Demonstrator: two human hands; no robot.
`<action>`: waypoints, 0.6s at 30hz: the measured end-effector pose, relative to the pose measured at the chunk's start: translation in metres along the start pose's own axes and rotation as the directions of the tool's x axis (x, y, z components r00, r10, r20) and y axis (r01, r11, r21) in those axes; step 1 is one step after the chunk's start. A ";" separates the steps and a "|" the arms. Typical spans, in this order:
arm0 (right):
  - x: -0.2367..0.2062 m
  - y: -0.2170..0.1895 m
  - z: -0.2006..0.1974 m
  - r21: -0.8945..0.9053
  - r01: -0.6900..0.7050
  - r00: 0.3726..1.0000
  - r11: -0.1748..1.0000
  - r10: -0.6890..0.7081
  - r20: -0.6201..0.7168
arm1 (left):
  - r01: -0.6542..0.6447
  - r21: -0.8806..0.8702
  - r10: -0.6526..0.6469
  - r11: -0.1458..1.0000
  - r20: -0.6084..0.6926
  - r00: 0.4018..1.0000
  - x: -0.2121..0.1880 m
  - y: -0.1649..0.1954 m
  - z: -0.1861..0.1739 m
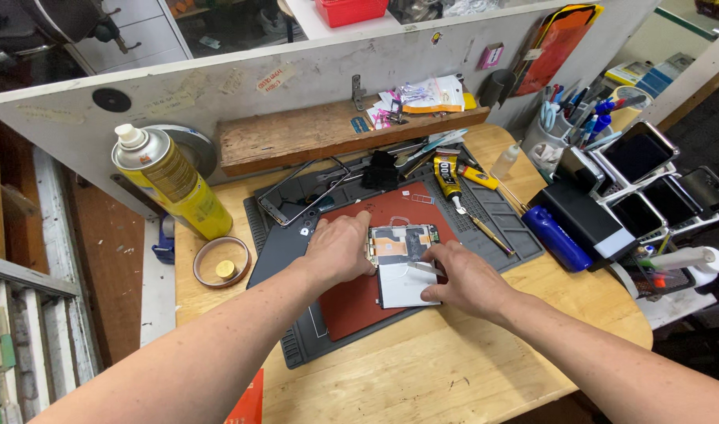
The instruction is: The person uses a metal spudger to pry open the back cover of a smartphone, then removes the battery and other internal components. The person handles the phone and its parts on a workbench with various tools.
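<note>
View from above a wooden workbench (454, 369). An opened phone (401, 263), back cover off, lies on a red pad (352, 302) set on a grey repair mat (509, 235). Its long axis runs away from the person, circuit-board end far, pale battery end near.

The left hand (340, 250) lies flat with fingers curled over the phone's left edge; it covers that edge, so the phone sits directly under and just to the right of these fingertips. The hand carries nothing and presses the phone down.

The right hand (465, 279) rests at the phone's right edge, thumb and forefinger pinched narrow on a thin metal tool (424, 267), probably tweezers, whose tip points leftward over the battery. The phone thus lies to the left of these fingers, touching or nearly so.

Both hands are at the phone; the left bears on more of it.

Beyond the fingertips: a glue tube (447, 177), a loose phone frame (301, 196) and a dark back cover (285, 243). Well left of the left hand stand a yellow spray can (175, 184) and a small round tin (220, 261). Right of the right hand lies a blue cylinder (557, 239).
</note>
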State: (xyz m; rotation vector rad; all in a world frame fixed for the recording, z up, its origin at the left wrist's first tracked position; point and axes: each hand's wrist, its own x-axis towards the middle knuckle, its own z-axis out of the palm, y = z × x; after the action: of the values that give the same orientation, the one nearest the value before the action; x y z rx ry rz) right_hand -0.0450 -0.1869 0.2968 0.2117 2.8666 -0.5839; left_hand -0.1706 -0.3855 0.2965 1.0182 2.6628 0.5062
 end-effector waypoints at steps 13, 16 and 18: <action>0.011 -0.018 -0.022 -0.088 -0.036 0.990 0.995 0.048 0.135 | -0.020 0.100 0.020 0.995 0.004 1.000 0.001 0.003 0.001; 0.013 -0.022 -0.024 -0.128 -0.044 0.985 0.991 0.064 0.160 | -0.023 0.104 0.023 0.994 0.003 1.000 -0.001 0.003 0.001; 0.012 -0.021 -0.022 -0.115 -0.025 0.992 0.993 0.039 0.124 | -0.006 0.093 0.004 0.996 0.015 1.000 -0.002 0.005 0.001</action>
State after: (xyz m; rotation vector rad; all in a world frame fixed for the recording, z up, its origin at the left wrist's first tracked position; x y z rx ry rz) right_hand -0.0643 -0.1957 0.3210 0.1949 2.7584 -0.4112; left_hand -0.1664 -0.3833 0.2976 1.0500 2.6935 0.3776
